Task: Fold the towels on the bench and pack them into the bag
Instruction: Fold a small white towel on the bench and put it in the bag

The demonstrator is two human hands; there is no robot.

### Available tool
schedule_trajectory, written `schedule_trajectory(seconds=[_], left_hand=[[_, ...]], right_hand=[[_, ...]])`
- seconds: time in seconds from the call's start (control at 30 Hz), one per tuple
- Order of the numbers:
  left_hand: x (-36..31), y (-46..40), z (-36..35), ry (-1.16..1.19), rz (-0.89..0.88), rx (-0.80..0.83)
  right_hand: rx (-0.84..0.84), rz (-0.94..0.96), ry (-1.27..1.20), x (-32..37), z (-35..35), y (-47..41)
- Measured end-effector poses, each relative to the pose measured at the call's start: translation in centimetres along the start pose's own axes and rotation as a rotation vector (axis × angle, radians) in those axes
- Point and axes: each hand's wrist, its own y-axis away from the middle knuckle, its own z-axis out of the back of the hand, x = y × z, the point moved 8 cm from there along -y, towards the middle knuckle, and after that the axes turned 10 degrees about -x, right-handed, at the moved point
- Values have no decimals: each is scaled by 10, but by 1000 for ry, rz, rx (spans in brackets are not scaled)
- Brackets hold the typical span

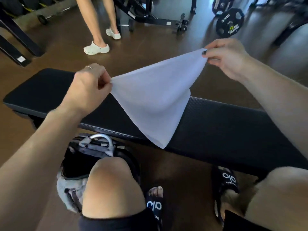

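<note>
While both the left hand (90,85) and right hand (225,55) pinch the white towel's (150,100) corners mid-frame, its hanging tip could perhaps miss the table (225,127), skewing the fold.

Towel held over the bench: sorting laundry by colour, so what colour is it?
Plain white towel, with no pattern; it shows clearly in the head view.

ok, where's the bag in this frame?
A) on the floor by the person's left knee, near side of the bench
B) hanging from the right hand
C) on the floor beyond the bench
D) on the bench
A: the bag sits on the floor beside the left knee, on the near side of the bench; both the left hand and the right hand pinch the towel.
</note>
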Motion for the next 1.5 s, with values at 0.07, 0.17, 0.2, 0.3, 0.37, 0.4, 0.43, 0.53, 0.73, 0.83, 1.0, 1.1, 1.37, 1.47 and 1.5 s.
schedule_trajectory(seconds=[0.07, 0.17, 0.2, 0.3, 0.37, 0.4, 0.43, 0.53, 0.73, 0.83, 1.0, 1.1, 1.37, 1.47, 1.5], left_hand=[[-18, -18, 5, -13, -91, 23], [-43, -43, 10, -34, -199, 29], [-51, -49, 11, -40, -232, 26], [-75, -64, 14, -13, -302, -6], [-87, -71, 17, 27, -303, -43], [-92, -74, 17, 44, -295, -57], [-96, -75, 16, 57, -284, -64], [-102, -79, 11, 118, -205, -56], [-94, -86, 1, 281, -43, -15], [-91, -87, -1, 275, -25, -15], [-88, -90, -1, 261, -16, -39], [-83, -93, -3, 265, 2, -44], [-77, -103, -16, 224, 9, -14], [-83, -109, -21, 142, -36, -34], [-85, -112, -25, 105, -52, -43]], right_hand=[[-47, 21, -9, 3, 26, 12], [-105, 63, -16, 14, 57, 26], [-130, 75, -18, 18, 67, 29], [-240, 114, 28, 32, 96, 36], [-312, 135, 103, 39, 112, 40], [-338, 136, 138, 41, 119, 42], [-354, 131, 155, 42, 124, 44], [-372, 96, 100, 39, 131, 48], [-374, 90, 63, 35, 135, 57], [-299, 96, 109, 33, 126, 60], [-236, 75, 114, 36, 122, 59], [-195, 79, 129, 37, 121, 58], [-157, 113, 253, 34, 123, 55], [-205, 121, 256, 32, 125, 47], [-225, 122, 266, 31, 126, 43]])
